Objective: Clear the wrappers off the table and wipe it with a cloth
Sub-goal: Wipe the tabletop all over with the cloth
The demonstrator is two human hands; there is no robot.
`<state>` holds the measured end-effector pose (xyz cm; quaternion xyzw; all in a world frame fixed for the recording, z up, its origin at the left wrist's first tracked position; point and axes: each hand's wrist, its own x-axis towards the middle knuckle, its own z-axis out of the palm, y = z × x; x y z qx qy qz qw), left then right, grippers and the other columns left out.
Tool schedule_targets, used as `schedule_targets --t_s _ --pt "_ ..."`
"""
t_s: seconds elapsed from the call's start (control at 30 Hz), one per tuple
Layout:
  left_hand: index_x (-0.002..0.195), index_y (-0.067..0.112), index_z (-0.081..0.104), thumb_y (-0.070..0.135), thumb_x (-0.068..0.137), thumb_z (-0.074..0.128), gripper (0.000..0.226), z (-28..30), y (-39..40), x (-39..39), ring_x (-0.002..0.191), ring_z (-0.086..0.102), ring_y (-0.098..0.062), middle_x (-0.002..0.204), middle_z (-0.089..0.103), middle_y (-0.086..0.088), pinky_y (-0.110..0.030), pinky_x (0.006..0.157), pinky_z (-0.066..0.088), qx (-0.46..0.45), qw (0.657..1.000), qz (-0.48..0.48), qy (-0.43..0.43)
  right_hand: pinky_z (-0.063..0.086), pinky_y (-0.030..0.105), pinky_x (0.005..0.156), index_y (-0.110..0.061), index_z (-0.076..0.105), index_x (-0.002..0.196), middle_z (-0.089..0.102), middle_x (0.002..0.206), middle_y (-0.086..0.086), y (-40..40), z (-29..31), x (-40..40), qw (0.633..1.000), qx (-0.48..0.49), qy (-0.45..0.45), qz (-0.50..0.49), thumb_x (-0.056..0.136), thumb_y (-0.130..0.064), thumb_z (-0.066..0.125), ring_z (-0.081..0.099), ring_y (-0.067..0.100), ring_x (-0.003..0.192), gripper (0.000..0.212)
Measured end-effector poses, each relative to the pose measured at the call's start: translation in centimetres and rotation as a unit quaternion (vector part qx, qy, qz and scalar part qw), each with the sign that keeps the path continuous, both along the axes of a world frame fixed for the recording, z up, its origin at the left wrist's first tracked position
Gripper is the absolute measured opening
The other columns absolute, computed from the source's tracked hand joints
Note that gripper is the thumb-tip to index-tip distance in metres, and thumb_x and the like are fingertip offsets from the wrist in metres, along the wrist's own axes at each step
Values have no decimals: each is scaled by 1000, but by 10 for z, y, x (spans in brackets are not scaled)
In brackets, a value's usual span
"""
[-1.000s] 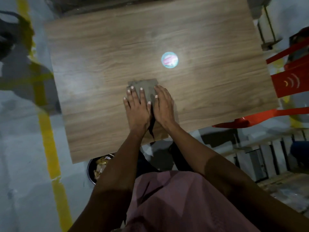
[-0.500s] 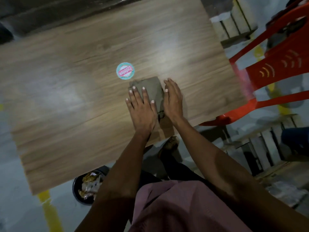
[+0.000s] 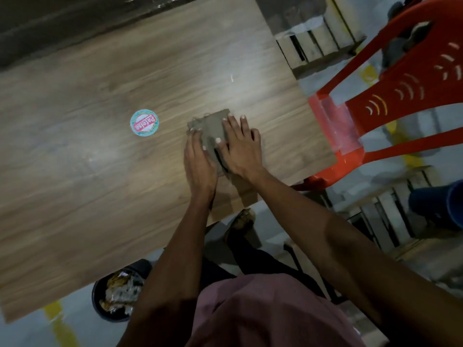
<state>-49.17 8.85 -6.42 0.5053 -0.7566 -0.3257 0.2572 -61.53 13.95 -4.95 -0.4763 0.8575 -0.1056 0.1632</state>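
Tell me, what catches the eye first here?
Two hands, left and right, press flat on a grey cloth near the wooden table's right end. A round teal sticker lies left of the cloth, and a bright red plastic chair stands beyond the table's right edge.

There is one wooden table (image 3: 100, 184). On it lies one grey cloth (image 3: 213, 127). Two hands lie flat on the cloth: one left hand (image 3: 199, 159) and one right hand (image 3: 241, 149). There is one round sticker (image 3: 144, 122) on the table top. One red plastic chair (image 3: 390, 101) stands beside the table. On the floor under the table edge sits one black bin (image 3: 100, 299), and it has a heap of crumpled wrappers (image 3: 120, 293) inside, too jumbled to count. One foot (image 3: 241, 220) shows below the table.
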Motion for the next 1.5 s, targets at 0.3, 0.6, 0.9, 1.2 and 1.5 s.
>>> schedule_targets --t_s 0.3,0.6,0.9,1.2,1.5 --pt "156 16 38 29 109 30 50 -9 6 -16 155 25 -31 166 32 -12 -51 125 19 -64 972 1 -226 0 58 125 -41 1 162 0 173 -6 17 -7 -49 997 55 44 15 104 -65 17 -6 34 158 65" --pt "163 25 20 37 110 19 55 -4 20 -77 159 8 -35 171 11 -17 -56 127 9 -27 955 -26 -293 -4 61 124 -46 -3 161 -7 172 -8 37 -1 -123 995 85 48 -15 90 -87 12 -12 36 157 83" --pt "162 23 24 37 110 18 55 -4 22 -82 158 11 -37 170 13 -19 -57 127 10 -41 945 -19 -323 41 59 110 -35 11 162 10 170 8 54 9 -197 994 15 -41 -98 98 -74 29 30 40 148 77" --pt "161 21 26 36 109 18 54 -1 20 -77 158 11 -34 170 16 -17 -55 127 8 -24 959 -33 -282 27 -1 102 -10 57 141 50 145 16 26 52 -165 932 -267 -71 -233 94 1 62 47 18 130 48" --pt "103 15 75 63 99 35 62 38 -18 -33 107 67 -31 108 75 -11 -53 97 52 211 960 77 166 45 20 110 -8 60 139 53 134 10 -12 90 -18 844 -379 -263 -275 83 1 75 54 13 123 58"
